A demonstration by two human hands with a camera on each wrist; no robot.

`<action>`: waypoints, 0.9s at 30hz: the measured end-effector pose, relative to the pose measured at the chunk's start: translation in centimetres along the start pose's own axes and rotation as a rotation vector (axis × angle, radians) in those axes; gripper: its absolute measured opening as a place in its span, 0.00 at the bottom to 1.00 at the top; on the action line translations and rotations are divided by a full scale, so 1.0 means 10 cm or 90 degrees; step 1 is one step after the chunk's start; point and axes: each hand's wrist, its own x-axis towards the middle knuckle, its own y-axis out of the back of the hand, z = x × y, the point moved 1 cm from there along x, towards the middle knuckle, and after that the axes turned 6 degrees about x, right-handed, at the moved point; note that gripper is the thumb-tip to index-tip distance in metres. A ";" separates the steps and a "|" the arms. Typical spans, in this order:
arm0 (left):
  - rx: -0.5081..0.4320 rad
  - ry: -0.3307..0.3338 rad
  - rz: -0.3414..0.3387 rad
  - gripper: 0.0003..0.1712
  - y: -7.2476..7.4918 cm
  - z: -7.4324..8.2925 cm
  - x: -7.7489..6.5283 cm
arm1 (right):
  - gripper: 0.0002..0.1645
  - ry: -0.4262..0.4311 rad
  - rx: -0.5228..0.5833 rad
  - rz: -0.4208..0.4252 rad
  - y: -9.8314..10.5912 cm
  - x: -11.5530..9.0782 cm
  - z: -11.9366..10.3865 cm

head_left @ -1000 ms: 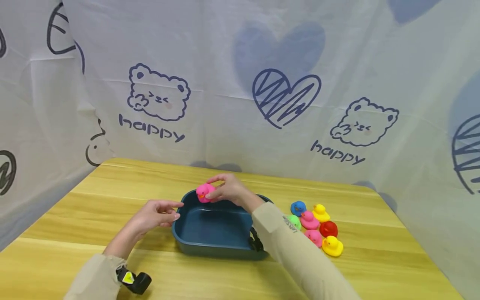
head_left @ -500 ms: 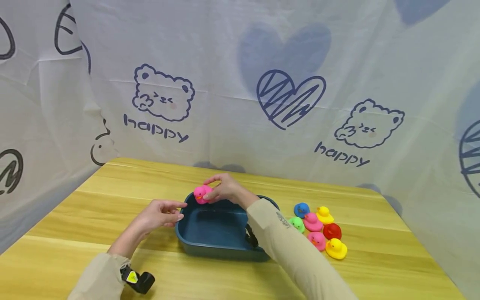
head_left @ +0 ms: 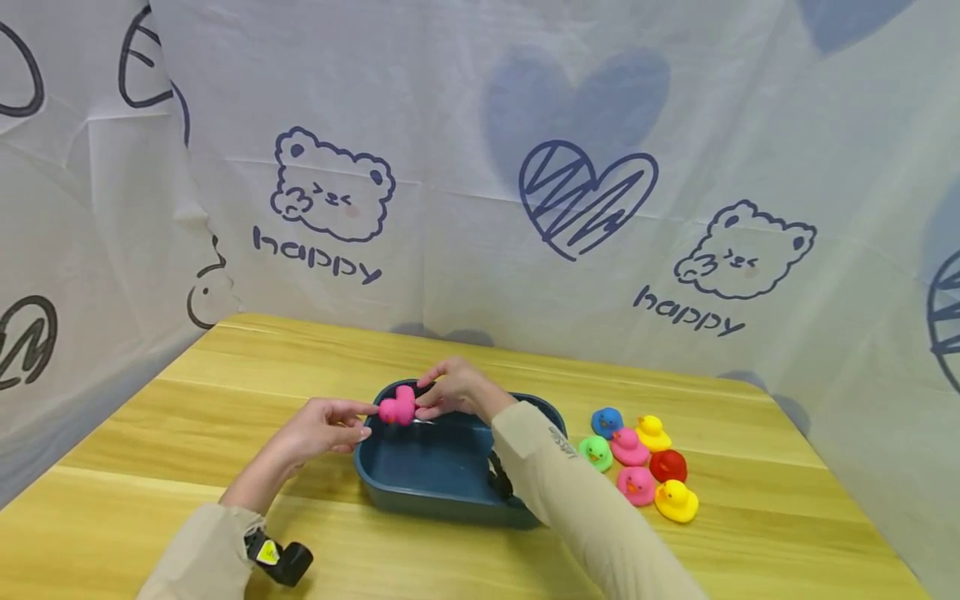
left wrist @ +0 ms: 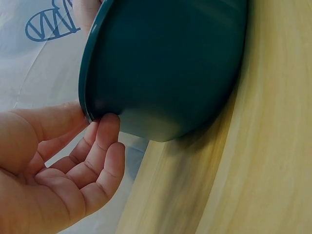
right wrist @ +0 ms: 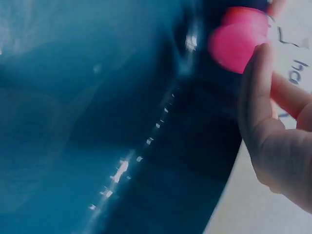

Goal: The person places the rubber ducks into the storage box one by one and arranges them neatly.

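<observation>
A dark teal plastic basin (head_left: 450, 502) stands on the table. My left hand (head_left: 318, 431) pinches its left rim; in the left wrist view the thumb and fingertips meet at the edge of the basin (left wrist: 165, 63). Over the basin's far left corner, a pink rubber duck (head_left: 397, 407) is tipped over. Just right of the duck is my right hand (head_left: 457, 390), its fingers spread and apart from the duck in the head view. The right wrist view has the pink duck (right wrist: 239, 41) blurred beside the fingertips of the right hand (right wrist: 278, 126).
Right of the basin sits a cluster of several rubber ducks, among them a green duck (head_left: 596, 452), a blue duck (head_left: 607, 422) and a red duck (head_left: 668, 466). Behind the wooden table (head_left: 300, 354) hangs a printed white cloth (head_left: 450, 275).
The pink duck has dropped slightly and turned over, coming away from the right hand's fingers. The left hand stays at the rim. The whole head view has shifted slightly.
</observation>
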 end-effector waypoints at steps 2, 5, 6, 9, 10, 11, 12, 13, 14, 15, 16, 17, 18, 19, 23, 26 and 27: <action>0.001 0.002 0.001 0.22 0.00 0.01 -0.01 | 0.11 -0.006 -0.008 0.020 -0.02 0.01 0.03; 0.003 0.002 0.000 0.22 -0.01 0.02 -0.02 | 0.08 -0.018 -0.036 0.036 -0.01 0.02 0.07; 0.004 0.001 0.001 0.22 -0.01 0.02 -0.02 | 0.08 -0.023 -0.046 0.037 -0.01 0.02 0.06; 0.004 -0.005 0.002 0.22 0.00 0.02 -0.01 | 0.06 -0.031 -0.073 0.025 0.01 -0.01 0.04; 0.004 -0.006 0.003 0.22 0.00 0.02 -0.01 | 0.06 -0.032 -0.082 0.019 0.01 -0.01 0.03; 0.004 -0.007 0.005 0.22 0.00 0.02 -0.01 | 0.07 -0.032 -0.093 0.014 0.01 -0.02 0.03; 0.006 -0.009 0.004 0.21 0.01 0.01 -0.01 | 0.09 -0.033 -0.103 0.009 0.00 -0.03 0.04; 0.007 -0.010 0.004 0.21 0.01 0.01 -0.01 | 0.10 -0.035 -0.114 0.005 -0.01 -0.04 0.04; 0.008 -0.011 0.002 0.22 0.01 0.01 -0.01 | 0.12 -0.039 -0.124 -0.001 -0.03 -0.04 0.05; 0.007 -0.009 0.003 0.22 0.01 0.01 -0.01 | 0.14 -0.045 -0.136 -0.004 -0.04 -0.05 0.06; 0.008 -0.009 0.001 0.22 0.01 0.00 -0.01 | 0.15 -0.052 -0.146 -0.005 -0.06 -0.05 0.07; 0.008 -0.008 0.001 0.22 0.01 0.00 -0.01 | 0.17 -0.057 -0.157 -0.004 -0.08 -0.05 0.08; 0.008 -0.008 0.000 0.22 0.01 0.01 -0.01 | 0.18 -0.062 -0.167 -0.001 -0.09 -0.05 0.08; 0.008 -0.007 -0.001 0.22 0.01 0.01 -0.01 | 0.19 -0.065 -0.181 0.004 -0.11 -0.05 0.09; 0.009 -0.002 -0.002 0.22 0.01 0.02 -0.01 | 0.19 -0.058 -0.223 0.022 -0.14 -0.04 0.13; 0.011 0.000 -0.005 0.22 0.01 0.03 -0.01 | 0.17 -0.053 -0.238 0.021 -0.14 -0.03 0.15; 0.012 0.000 -0.005 0.22 0.01 0.03 -0.01 | 0.15 -0.051 -0.238 0.017 -0.13 -0.02 0.15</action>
